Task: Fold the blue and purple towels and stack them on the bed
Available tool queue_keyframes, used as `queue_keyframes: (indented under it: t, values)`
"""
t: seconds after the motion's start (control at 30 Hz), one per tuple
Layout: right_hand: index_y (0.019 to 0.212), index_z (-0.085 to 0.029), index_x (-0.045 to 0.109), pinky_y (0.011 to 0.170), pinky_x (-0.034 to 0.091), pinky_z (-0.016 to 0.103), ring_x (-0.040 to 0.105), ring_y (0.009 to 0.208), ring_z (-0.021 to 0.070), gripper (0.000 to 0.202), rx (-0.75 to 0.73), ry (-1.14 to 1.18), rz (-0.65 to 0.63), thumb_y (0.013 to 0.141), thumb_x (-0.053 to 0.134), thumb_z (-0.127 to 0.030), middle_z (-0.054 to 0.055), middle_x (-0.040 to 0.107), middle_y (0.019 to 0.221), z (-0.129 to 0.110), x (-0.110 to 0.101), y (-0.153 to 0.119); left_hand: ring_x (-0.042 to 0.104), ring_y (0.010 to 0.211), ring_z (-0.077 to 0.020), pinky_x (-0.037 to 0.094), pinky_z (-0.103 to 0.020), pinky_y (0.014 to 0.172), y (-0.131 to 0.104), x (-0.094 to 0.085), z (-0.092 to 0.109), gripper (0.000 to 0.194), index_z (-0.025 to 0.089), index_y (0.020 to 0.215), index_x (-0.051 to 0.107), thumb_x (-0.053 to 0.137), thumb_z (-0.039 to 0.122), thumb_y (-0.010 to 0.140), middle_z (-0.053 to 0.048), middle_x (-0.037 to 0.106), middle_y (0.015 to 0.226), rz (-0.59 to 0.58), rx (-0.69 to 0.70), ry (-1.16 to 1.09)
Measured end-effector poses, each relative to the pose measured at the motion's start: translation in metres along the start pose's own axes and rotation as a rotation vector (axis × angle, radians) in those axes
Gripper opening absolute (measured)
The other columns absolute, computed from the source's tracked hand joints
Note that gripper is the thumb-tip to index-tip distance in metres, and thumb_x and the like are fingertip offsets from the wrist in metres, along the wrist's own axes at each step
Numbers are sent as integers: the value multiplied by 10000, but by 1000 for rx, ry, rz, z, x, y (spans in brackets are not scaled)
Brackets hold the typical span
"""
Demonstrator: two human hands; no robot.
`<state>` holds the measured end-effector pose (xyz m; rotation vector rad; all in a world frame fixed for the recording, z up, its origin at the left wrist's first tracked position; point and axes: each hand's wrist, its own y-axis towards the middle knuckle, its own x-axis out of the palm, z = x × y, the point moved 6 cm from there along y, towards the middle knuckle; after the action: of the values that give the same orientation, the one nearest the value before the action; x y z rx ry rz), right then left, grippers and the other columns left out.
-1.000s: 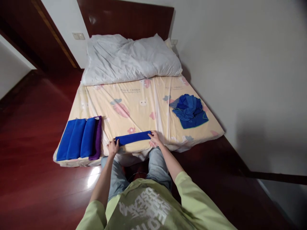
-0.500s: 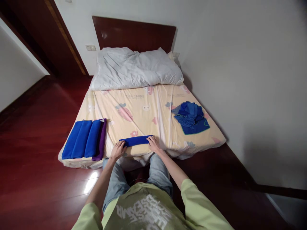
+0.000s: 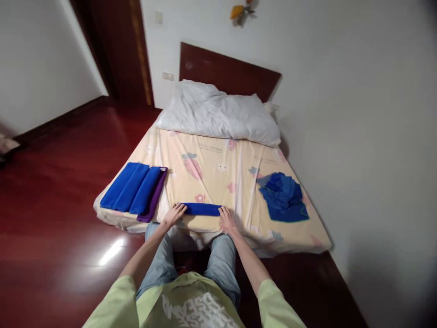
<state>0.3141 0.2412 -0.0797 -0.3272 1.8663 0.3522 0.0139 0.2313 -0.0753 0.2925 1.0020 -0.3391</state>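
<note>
A blue towel (image 3: 203, 209), folded into a long narrow strip, lies crosswise near the front edge of the bed. My left hand (image 3: 175, 213) is closed on its left end and my right hand (image 3: 226, 219) on its right end, fingers curled over the cloth. To the left, several folded blue towels (image 3: 131, 187) lie side by side, with a folded purple towel (image 3: 154, 196) along their right side. A crumpled heap of blue cloths (image 3: 282, 193), some with a green edge, lies to the right.
The bed has a pale yellow printed sheet (image 3: 211, 175). A white quilt (image 3: 221, 111) is bunched up against the dark wooden headboard (image 3: 225, 66). A white wall (image 3: 368, 136) runs along the bed's right side, and dark red floor (image 3: 61, 182) lies to the left.
The view has turned and tilted, so the bed sits further right in the picture. Both hands stay at the ends of the folded blue towel, which looks much the same.
</note>
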Motion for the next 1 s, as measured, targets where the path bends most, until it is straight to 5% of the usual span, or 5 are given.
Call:
queue_keyframes:
  t: [0.23, 0.37, 0.5, 0.77, 1.0]
  values:
    - [1123, -220, 653, 921, 560, 476, 613, 1073, 318, 460, -181, -189, -42, 783, 445, 11, 141, 655, 1106, -30, -13, 16, 548, 1215, -317, 384, -517, 1116, -99, 12, 17, 464, 252, 1332, 620, 421, 210, 915, -121, 615, 1352, 62, -77, -133]
    - [1094, -225, 660, 984, 555, 440, 612, 1131, 286, 430, -428, -247, -113, 831, 432, 27, 106, 659, 1184, -87, -7, 53, 595, 1107, -281, 470, -463, 992, -178, 28, 27, 443, 276, 1334, 628, 407, 205, 957, -101, 663, 1278, 159, -124, -97]
    - [1058, -194, 664, 967, 543, 360, 615, 1099, 227, 333, -646, -252, -159, 942, 411, -13, 86, 661, 1154, -168, 0, 129, 618, 1000, -245, 489, -404, 900, -223, 3, 18, 445, 221, 1312, 644, 387, 115, 965, -91, 698, 1196, 449, -175, 44]
    - [1117, -179, 635, 944, 510, 360, 544, 1110, 221, 274, -834, -348, -33, 981, 443, -38, 123, 614, 1189, -319, 3, 306, 605, 973, -240, 460, -394, 881, -191, -114, -77, 409, 201, 1291, 661, 450, 113, 953, -132, 702, 1178, 804, -281, 276]
    - [1086, -102, 656, 1045, 408, 295, 508, 1108, 137, 283, -688, -87, -43, 1003, 397, -22, 91, 641, 1143, -353, 41, 357, 581, 1016, -270, 453, -408, 878, -166, -114, -119, 457, 127, 1350, 608, 485, 50, 917, -158, 667, 1241, 620, -396, 387]
